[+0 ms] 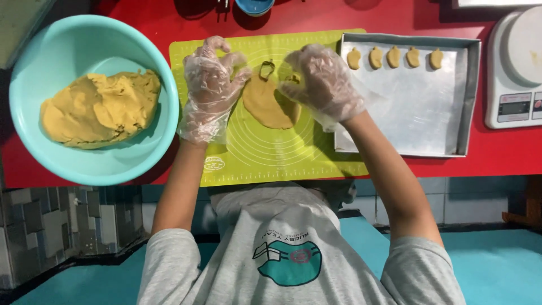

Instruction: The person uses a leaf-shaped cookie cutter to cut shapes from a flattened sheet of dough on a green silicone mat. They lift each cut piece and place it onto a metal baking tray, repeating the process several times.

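Item: one flattened oval sheet of tan cookie dough [265, 104], lying mid-way on a lime-green silicone rolling mat [282, 158] over a red worktop [497, 149], with a small metal cutter [266, 68] standing at its far edge. The gloved left hand [210, 87] hovered just beside the sheet, fingers spread and holding nothing; the gloved right hand [323, 82] rested on the sheet's other edge, fingers curled, and whether it gripped anything could not be told. Progress, as judged: five cut dough pieces [393, 57] lined the far rim of a rectangular metal baking tray [467, 101], most of it bare, while a large dough mound [99, 110] waited in a turquoise plastic bowl [34, 68]; a white kitchen scale [516, 73] stood beyond.
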